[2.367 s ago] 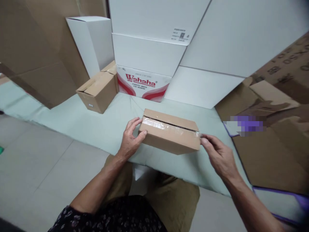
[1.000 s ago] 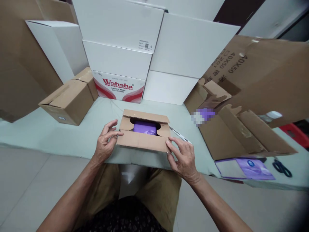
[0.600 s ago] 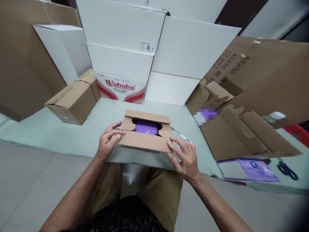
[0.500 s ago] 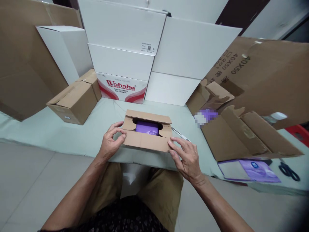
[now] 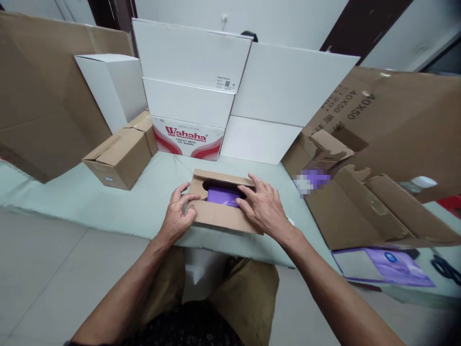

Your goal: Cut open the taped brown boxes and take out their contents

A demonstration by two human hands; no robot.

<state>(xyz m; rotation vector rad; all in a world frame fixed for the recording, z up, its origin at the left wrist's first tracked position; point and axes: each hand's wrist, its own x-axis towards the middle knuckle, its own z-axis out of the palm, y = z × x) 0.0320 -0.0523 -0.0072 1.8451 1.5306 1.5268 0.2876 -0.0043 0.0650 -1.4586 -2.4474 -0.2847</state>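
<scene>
Head view | open cardboard box point(image 5: 226, 219) near the surface's point(image 5: 104, 206) front edge, purple pack point(image 5: 219, 196) inside | left hand point(image 5: 176, 218): fingers narrowly spread, touching the box's left end; firm hold cannot be told | right hand point(image 5: 265, 206): fingers narrow at the pack's right end; grip unclear | closed brown carton point(image 5: 126, 156) back-left, farther from that edge

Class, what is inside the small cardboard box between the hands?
Inside the small cardboard box, a purple item shows through the opening. The right hand partly covers the opening's right end, and the near flap hides the item's near edge. Whatever lies beneath it cannot be seen.
</scene>
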